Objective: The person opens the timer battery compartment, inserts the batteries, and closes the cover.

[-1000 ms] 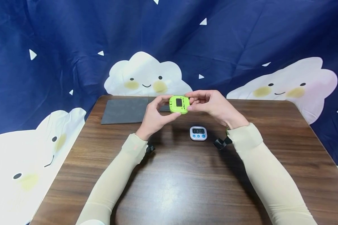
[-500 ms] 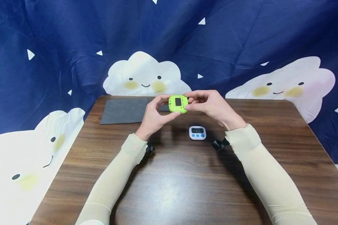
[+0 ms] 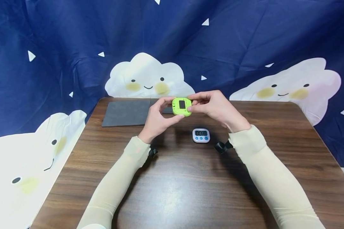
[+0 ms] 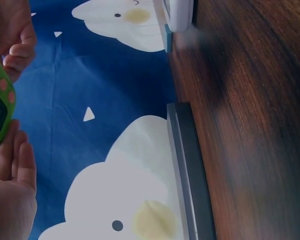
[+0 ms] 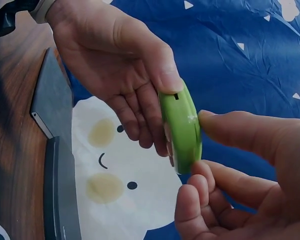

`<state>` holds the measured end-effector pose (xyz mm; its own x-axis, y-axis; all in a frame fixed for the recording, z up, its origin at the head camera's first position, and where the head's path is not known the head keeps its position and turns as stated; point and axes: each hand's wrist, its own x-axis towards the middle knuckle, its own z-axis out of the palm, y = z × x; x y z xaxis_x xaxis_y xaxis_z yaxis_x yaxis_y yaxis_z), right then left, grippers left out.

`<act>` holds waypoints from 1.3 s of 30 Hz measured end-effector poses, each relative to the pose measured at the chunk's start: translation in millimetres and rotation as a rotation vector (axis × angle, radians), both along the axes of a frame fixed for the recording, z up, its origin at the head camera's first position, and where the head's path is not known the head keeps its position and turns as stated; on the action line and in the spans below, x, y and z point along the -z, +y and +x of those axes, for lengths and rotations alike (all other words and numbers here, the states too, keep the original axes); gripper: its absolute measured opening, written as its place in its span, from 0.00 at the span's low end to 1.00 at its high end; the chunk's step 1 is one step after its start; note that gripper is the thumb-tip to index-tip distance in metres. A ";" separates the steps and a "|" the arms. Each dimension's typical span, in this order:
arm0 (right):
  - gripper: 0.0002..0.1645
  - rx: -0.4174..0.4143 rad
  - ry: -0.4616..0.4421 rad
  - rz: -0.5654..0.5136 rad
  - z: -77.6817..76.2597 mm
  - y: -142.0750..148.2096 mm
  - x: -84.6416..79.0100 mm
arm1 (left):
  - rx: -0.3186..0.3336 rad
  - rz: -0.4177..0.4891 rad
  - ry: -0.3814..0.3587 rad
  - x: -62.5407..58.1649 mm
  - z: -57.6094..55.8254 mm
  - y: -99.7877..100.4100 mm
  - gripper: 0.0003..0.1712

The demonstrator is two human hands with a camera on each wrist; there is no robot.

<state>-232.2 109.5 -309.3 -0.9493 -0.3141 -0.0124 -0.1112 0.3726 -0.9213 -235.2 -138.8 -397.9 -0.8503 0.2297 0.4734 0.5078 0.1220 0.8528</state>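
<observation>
A green digital timer [image 3: 182,106] is held up above the far part of the table, its back with a dark rectangle turned toward me. Its display and round pinkish buttons show in the left wrist view. My left hand [image 3: 157,119] grips the timer by its top and bottom edges, between fingers and thumb. From the other side my right hand [image 3: 216,109] pinches the right edge, the thumb on the back near the lower corner. A white timer [image 3: 201,135] with blue buttons lies on the table below the hands, its display seeming to read zeros.
A flat dark grey board [image 3: 126,113] lies at the table's far left, with a dark bar-shaped thing [image 3: 167,110] partly hidden behind my left hand. The brown wooden table [image 3: 172,184] ends at a blue cloud-patterned curtain [image 3: 218,41].
My right thumb has shifted slightly left over the green timer's back. Both hands keep hold of the timer in nearly the same place. The white timer stays put.
</observation>
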 end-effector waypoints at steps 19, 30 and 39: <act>0.14 0.016 -0.387 -0.638 -8.6 9.8 24.7 | 0.029 0.077 0.023 -5.0 0.1 3.3 0.36; 0.13 0.022 -0.426 -0.622 -9.6 6.7 21.2 | 0.035 0.084 0.020 -7.3 0.9 0.2 0.35; 0.15 0.005 -0.443 -0.646 -12.1 5.6 22.2 | 0.039 0.085 0.026 -8.4 2.7 0.0 0.36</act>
<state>-244.3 115.1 -331.5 -0.9000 -0.3841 -0.2062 0.3174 -0.2533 -0.9138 -232.5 -138.8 -389.5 -0.8287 0.2204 0.5146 0.5329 0.0295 0.8456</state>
